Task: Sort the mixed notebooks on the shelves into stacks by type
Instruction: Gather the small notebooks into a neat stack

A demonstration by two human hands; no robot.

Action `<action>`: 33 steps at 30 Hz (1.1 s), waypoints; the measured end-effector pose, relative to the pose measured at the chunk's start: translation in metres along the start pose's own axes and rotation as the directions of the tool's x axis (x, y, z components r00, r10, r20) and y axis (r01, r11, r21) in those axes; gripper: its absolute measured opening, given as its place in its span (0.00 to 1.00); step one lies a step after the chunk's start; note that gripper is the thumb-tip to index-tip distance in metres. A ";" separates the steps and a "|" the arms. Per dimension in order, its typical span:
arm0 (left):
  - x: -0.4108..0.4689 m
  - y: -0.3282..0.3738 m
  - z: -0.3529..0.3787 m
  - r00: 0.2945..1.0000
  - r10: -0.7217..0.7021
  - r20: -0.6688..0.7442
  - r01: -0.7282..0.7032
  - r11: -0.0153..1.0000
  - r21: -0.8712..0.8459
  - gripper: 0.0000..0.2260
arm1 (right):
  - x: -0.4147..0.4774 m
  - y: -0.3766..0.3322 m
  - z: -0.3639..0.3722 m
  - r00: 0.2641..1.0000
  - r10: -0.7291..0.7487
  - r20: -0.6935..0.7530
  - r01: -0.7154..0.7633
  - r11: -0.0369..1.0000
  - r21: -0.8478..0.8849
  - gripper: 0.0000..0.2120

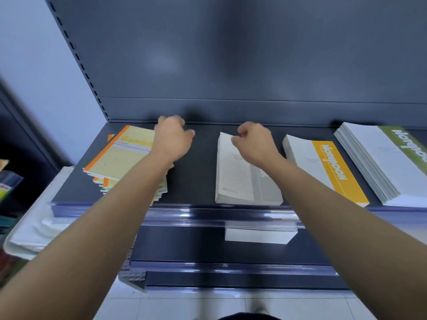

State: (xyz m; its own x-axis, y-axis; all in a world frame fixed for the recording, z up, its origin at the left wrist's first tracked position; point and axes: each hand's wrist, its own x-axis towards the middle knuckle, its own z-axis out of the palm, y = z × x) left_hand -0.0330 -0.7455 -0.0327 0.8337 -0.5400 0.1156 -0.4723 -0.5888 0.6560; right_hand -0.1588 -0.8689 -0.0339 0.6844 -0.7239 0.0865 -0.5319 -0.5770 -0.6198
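Right grip (pixel 253 140) pinches grey notebook (pixel 238 179).

Shelf (pixel 198 172): dark slate grey, back panel the same.
Gambi notebook (pixel 124 155), left: pale yellow cover, orange spine strip, yellow lettering, thin red rule.
Centre notebook stack (pixel 238 181): off-white and grey.
Yellow-band notebook (pixel 323 167): white cover, white lettering.
Green-band notebook stack (pixel 381 162), far right: white covers, white lettering.
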 end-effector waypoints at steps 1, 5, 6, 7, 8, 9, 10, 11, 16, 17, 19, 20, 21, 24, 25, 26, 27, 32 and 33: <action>0.002 -0.008 -0.013 0.998 0.022 -0.065 -0.018 0.998 0.053 0.12 | -0.002 -0.012 0.008 1.000 -0.012 0.028 0.010 0.998 0.066 0.11; 0.008 -0.051 -0.058 0.982 -0.098 -0.163 0.146 0.940 0.309 0.13 | -0.009 -0.052 0.047 0.972 -0.020 0.235 -0.050 0.956 0.289 0.24; 0.008 -0.063 -0.068 0.977 -0.163 -0.138 0.204 0.907 0.368 0.14 | -0.009 -0.059 0.057 0.951 -0.002 0.309 -0.101 0.943 0.318 0.27; 0.007 -0.073 -0.076 0.969 -0.229 -0.097 0.249 0.885 0.392 0.15 | -0.009 -0.066 0.067 0.924 0.020 0.382 -0.163 0.924 0.347 0.28; 0.007 -0.083 -0.083 0.957 -0.288 -0.029 0.276 0.878 0.390 0.17 | -0.009 -0.072 0.076 0.894 0.045 0.446 -0.233 0.897 0.376 0.27; 0.007 -0.093 -0.089 0.942 -0.330 0.058 0.287 0.885 0.367 0.19 | -0.009 -0.077 0.085 0.860 0.072 0.505 -0.309 0.861 0.404 0.26; 0.008 -0.104 -0.093 0.921 -0.359 0.150 0.301 0.903 0.306 0.21 | -0.009 -0.083 0.094 0.824 0.100 0.558 -0.384 0.822 0.421 0.28; 0.009 -0.113 -0.095 0.894 -0.381 0.235 0.339 0.919 0.199 0.22 | -0.010 -0.087 0.101 0.790 0.116 0.602 -0.443 0.786 0.431 0.29; 0.012 -0.134 -0.092 0.782 -0.412 0.469 0.529 0.836 -0.148 0.25 | -0.005 -0.100 0.122 0.742 0.136 0.657 -0.552 0.681 0.481 0.18; 0.012 -0.133 -0.091 0.765 -0.417 0.490 0.546 0.824 -0.151 0.26 | -0.003 -0.101 0.123 0.737 0.141 0.661 -0.557 0.681 0.475 0.16; 0.012 -0.131 -0.090 0.739 -0.415 0.530 0.575 0.799 -0.176 0.27 | 0.003 -0.103 0.124 0.722 0.158 0.674 -0.570 0.689 0.449 0.14; 0.013 -0.131 -0.090 0.728 -0.416 0.544 0.592 0.781 -0.196 0.27 | 0.005 -0.103 0.124 0.712 0.162 0.683 -0.574 0.694 0.434 0.14; 0.013 -0.129 -0.090 0.718 -0.417 0.558 0.610 0.763 -0.214 0.27 | 0.008 -0.104 0.124 0.699 0.166 0.695 -0.584 0.694 0.422 0.15; 0.013 -0.128 -0.090 0.693 -0.420 0.585 0.639 0.735 -0.228 0.25 | 0.014 -0.104 0.124 0.648 0.186 0.738 -0.639 0.660 0.395 0.19; 0.012 -0.128 -0.091 0.688 -0.419 0.593 0.643 0.730 -0.230 0.25 | 0.016 -0.104 0.124 0.630 0.192 0.752 -0.656 0.650 0.384 0.20; 0.012 -0.128 -0.091 0.685 -0.416 0.598 0.647 0.726 -0.234 0.27 | 0.018 -0.105 0.123 0.616 0.199 0.762 -0.669 0.643 0.373 0.21; 0.010 -0.127 -0.093 0.680 -0.422 0.600 0.656 0.716 -0.240 0.31 | 0.019 -0.106 0.123 0.605 0.205 0.770 -0.678 0.640 0.362 0.21; 0.016 -0.138 -0.087 0.665 -0.453 0.594 0.708 0.635 -0.308 0.47 | 0.028 -0.110 0.120 0.562 0.218 0.798 -0.693 0.651 0.310 0.18; 0.017 -0.139 -0.086 0.666 -0.457 0.590 0.713 0.622 -0.323 0.49 | 0.030 -0.110 0.120 0.563 0.216 0.798 -0.689 0.656 0.308 0.18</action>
State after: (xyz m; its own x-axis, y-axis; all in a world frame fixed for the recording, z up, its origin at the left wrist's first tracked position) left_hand 0.0712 -0.6211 -0.0582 0.6023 -0.4451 -0.6627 0.3933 -0.5569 0.7315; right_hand -0.0200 -0.7814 -0.0571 0.6681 -0.2305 -0.7074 -0.6668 0.2363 -0.7068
